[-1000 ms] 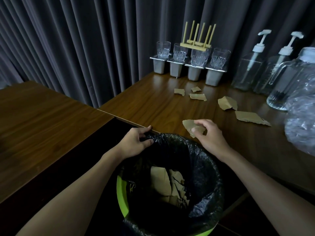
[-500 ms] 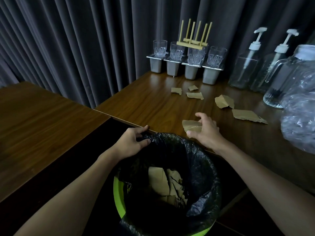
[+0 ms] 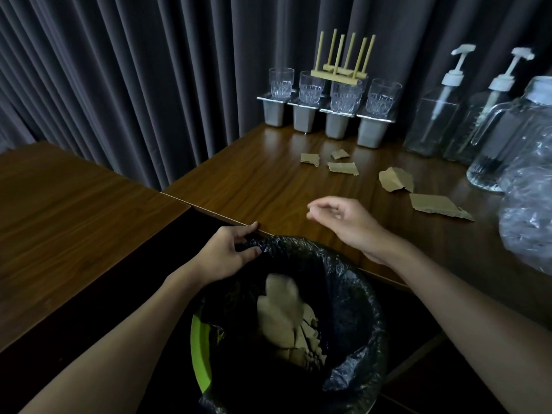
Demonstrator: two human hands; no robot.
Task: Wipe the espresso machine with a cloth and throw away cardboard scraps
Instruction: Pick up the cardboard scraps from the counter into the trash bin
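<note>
A green bin (image 3: 199,351) lined with a black bag (image 3: 352,297) stands below the table's front edge. My left hand (image 3: 227,253) grips the bag's rim at the far left side. Brown cardboard scraps (image 3: 286,321) lie inside the bin, the top one blurred. My right hand (image 3: 343,221) hovers over the wooden table (image 3: 254,186) just beyond the bin, fingers loosely curled and holding nothing. Several more cardboard scraps lie on the table: a large flat one (image 3: 436,204), a folded one (image 3: 395,179) and small ones (image 3: 342,167) farther back. No espresso machine or cloth is in view.
Glasses on grey stands (image 3: 328,106) line the back of the table under a wooden rack (image 3: 340,67). Two pump bottles (image 3: 433,115), a glass jug (image 3: 513,135) and crumpled clear plastic (image 3: 528,213) fill the right side. A second wooden table (image 3: 59,219) lies left, dark curtains behind.
My right hand let go of the cardboard scrap it held over the bin; the scrap has dropped into the bag. The hand has lifted back over the table, holding nothing. My left hand stays on the rim.
</note>
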